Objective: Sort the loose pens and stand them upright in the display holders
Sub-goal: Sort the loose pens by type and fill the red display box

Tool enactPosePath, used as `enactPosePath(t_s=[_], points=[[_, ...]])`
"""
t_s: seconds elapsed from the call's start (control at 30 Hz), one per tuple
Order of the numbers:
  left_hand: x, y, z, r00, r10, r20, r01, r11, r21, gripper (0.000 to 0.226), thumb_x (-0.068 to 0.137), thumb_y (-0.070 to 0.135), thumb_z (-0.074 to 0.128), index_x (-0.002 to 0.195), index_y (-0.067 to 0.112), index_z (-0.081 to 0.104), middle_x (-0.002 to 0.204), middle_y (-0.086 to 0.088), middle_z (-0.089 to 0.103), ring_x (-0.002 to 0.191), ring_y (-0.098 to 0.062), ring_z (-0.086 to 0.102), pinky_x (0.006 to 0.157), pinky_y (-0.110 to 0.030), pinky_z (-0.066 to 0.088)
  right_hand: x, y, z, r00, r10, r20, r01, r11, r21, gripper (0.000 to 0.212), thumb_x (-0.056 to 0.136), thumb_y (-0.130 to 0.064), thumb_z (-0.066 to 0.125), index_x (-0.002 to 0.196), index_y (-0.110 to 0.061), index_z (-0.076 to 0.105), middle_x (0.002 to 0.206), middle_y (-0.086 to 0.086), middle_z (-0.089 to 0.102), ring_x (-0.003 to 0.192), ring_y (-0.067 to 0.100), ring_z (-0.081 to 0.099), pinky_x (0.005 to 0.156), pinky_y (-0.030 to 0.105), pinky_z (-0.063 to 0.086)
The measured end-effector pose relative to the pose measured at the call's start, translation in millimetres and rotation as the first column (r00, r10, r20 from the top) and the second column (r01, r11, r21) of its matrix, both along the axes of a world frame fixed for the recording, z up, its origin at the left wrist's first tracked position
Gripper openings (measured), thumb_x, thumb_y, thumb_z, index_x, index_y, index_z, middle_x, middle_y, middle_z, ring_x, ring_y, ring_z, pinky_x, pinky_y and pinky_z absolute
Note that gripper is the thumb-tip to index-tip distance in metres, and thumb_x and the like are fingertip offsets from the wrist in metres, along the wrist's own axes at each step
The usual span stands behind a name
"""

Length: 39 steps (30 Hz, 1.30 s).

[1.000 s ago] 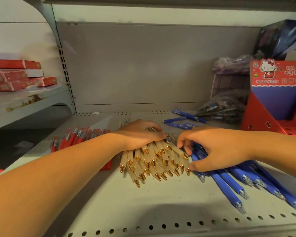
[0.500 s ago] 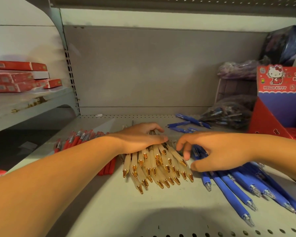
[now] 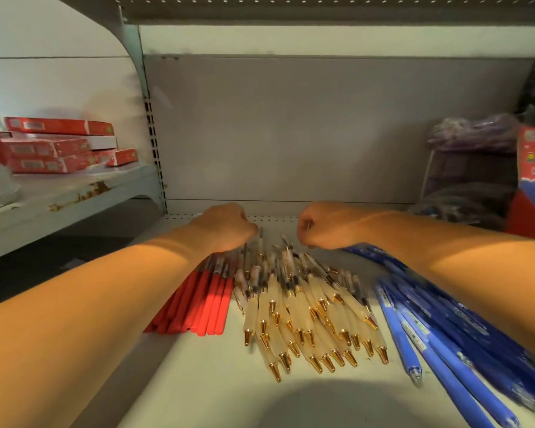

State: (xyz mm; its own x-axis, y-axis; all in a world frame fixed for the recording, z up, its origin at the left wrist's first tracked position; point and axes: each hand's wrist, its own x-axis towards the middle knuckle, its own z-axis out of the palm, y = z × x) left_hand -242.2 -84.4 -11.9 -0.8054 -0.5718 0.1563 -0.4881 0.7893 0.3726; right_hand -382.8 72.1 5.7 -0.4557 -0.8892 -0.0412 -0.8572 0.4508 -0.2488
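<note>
Your left hand [image 3: 226, 227] and right hand [image 3: 325, 225] are bare. Both forearms [image 3: 90, 304] are bare as far as they show, with a faint crease at each wrist.

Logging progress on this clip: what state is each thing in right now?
red pens: lying flat, side by side, on the shelf.
cream pens: lying flat in a fanned pile, gold tips toward the camera.
blue pens: lying flat, loosely heaped.
left hand: fingers curled at the cream pens' far ends; grip hidden.
right hand: fingers curled there too; grip hidden.
red boxes: closed, stacked.
</note>
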Motion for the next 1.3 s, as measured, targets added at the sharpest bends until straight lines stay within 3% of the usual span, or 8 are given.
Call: enactPosePath(t_s=[0.1,0.23,0.37,0.6,0.73,0.9,1.13,1.3], points=[[-14,-3,-1,0.991,0.064,0.119,-0.061,0.998,-0.033,0.033,0.089,0.04,0.06,0.101,0.009,0.064,0.091,-0.003,0.064,0.085,-0.019,0.062,0.075,-0.032,0.05,-12,-21,-5,0.994,-0.069,0.088,0.066,0.997,0.031,0.013,0.094,-0.024,0.064,0.094,-0.012,0.068,0.087,0.007,0.073,0.066,0.013,0.067,0.057,0.024,0.054],[-27,0,-3,0.977,0.105,0.183,-0.107,0.994,0.003,0.037,0.086,0.045,0.068,0.102,0.013,0.06,0.087,-0.002,0.058,0.088,-0.02,0.061,0.063,-0.028,0.042,-18,-37,-9,0.96,-0.158,0.229,0.154,0.987,0.036,0.026,0.087,-0.037,0.073,0.088,-0.011,0.066,0.071,0.003,0.068,0.047,0.01,0.061,0.05,0.024,0.05],[-37,2,1,0.969,0.129,0.212,-0.147,0.987,0.071,0.059,0.082,0.044,0.075,0.125,0.006,0.059,0.115,-0.011,0.062,0.095,-0.023,0.06,0.072,-0.03,0.044,-12,-47,-7,0.956,-0.196,0.217,0.173,0.978,0.119,0.032,0.076,-0.039,0.082,0.085,-0.013,0.067,0.075,0.003,0.071,0.056,0.013,0.065,0.055,0.024,0.052],[-56,-1,2,0.944,0.148,0.296,-0.213,0.956,0.201,0.03,0.076,0.031,0.079,0.081,0.009,0.06,0.071,-0.006,0.057,0.057,-0.017,0.056,0.048,-0.02,0.04,0,-59,-5,0.954,-0.243,0.172,0.197,0.948,0.251,0.018,0.088,-0.022,0.068,0.097,-0.007,0.067,0.085,0.008,0.065,0.063,0.017,0.058,0.053,0.024,0.046],[-62,-3,0,0.923,0.097,0.373,-0.224,0.923,0.314,0.022,0.083,0.025,0.071,0.093,0.007,0.064,0.071,-0.007,0.05,0.066,-0.019,0.049,0.061,-0.028,0.042,1,-62,-9,0.942,-0.255,0.217,0.198,0.947,0.251,0.024,0.088,-0.03,0.07,0.095,-0.007,0.067,0.085,0.008,0.064,0.071,0.02,0.058,0.064,0.028,0.051],[-65,-9,4,0.897,0.087,0.434,-0.246,0.912,0.327,0.025,0.085,0.028,0.073,0.093,0.009,0.059,0.065,-0.004,0.044,0.053,-0.013,0.036,0.05,-0.023,0.029,-2,-63,-8,0.964,-0.222,0.147,0.188,0.958,0.214,0.021,0.092,-0.026,0.063,0.08,-0.008,0.06,0.068,0.007,0.055,0.052,0.017,0.049,0.05,0.025,0.042],[-66,-9,2,0.923,0.08,0.376,-0.249,0.869,0.427,0.015,0.091,0.019,0.069,0.094,0.01,0.057,0.071,-0.004,0.048,0.055,-0.01,0.04,0.046,-0.019,0.032,-9,-62,-11,0.99,-0.131,0.058,0.128,0.99,0.059,0.032,0.094,-0.028,0.063,0.071,-0.008,0.054,0.06,0.008,0.053,0.052,0.02,0.051,0.051,0.027,0.045],[-68,-7,1,0.931,0.098,0.353,-0.23,0.907,0.352,0.019,0.097,0.014,0.054,0.115,0.009,0.057,0.076,-0.007,0.047,0.054,-0.013,0.038,0.043,-0.022,0.033,-19,-62,-6,0.978,-0.133,0.161,0.156,0.979,-0.135,0.042,0.095,-0.023,0.062,0.122,-0.003,0.038,0.076,0.01,0.059,0.06,0.017,0.059,0.05,0.027,0.052]])
